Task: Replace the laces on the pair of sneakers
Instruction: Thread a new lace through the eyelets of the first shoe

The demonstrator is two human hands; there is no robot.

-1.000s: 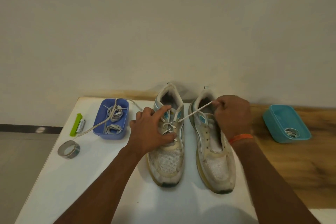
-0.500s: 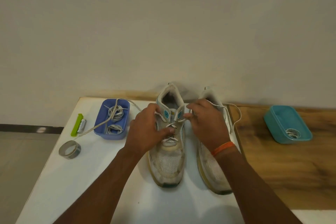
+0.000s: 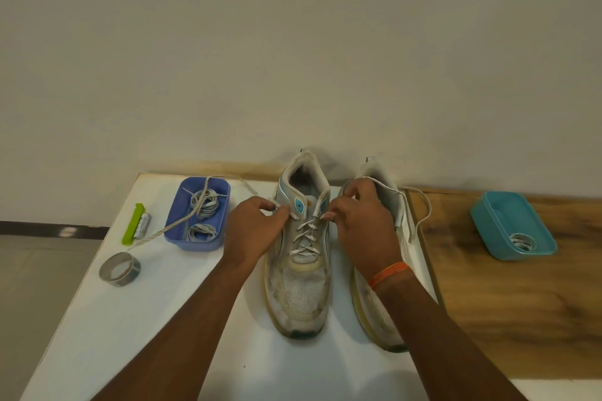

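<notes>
Left sneaker [image 3: 301,257] mid-desk, about half done: speckled flat lace [image 3: 304,236] crisscrossed through the lower eyelets, top ones look open. Left hand [image 3: 252,233] pinches one lace end at the sneaker's left eyelet row, right hand [image 3: 363,225] pinches the other end at the right row; its slack loops over the right sneaker [image 3: 387,205], which shows no lacing as far as visible. Judging by that: finish the left, then the whole right. Uppers are scuffed white mesh with yellowed rubber soles. Blue plastic tray [image 3: 198,242] on the left holds coiled flat laces, teal tray [image 3: 488,225] on the right has one coil
</notes>
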